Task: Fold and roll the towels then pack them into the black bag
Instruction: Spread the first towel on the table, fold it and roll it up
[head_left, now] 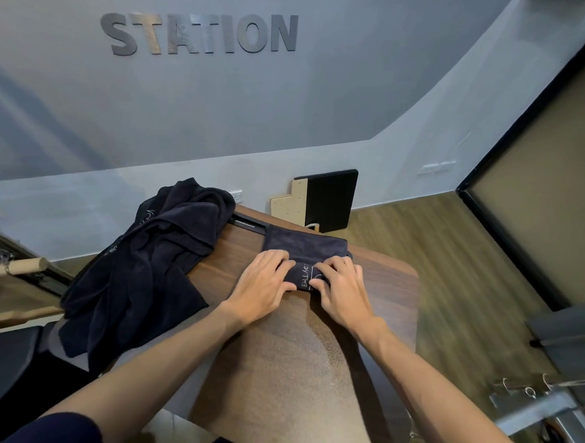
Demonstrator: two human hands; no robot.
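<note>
A dark folded towel (pixel 303 247) lies flat on the wooden table (pixel 383 288), its near end wound into a tight roll with white lettering on it. My left hand (pixel 263 284) grips the left end of the roll. My right hand (pixel 340 286) grips its right end, fingers curled over the top. A heap of loose dark towels (pixel 152 257) lies on the table's left side and hangs over its edge. No black bag can be told apart in this view.
A black and tan board (pixel 319 202) leans against the grey wall behind the table. A wooden bar and metal frame (pixel 17 266) stand at the left. Grey metal parts with hooks (pixel 533 397) sit at the right over the wood floor.
</note>
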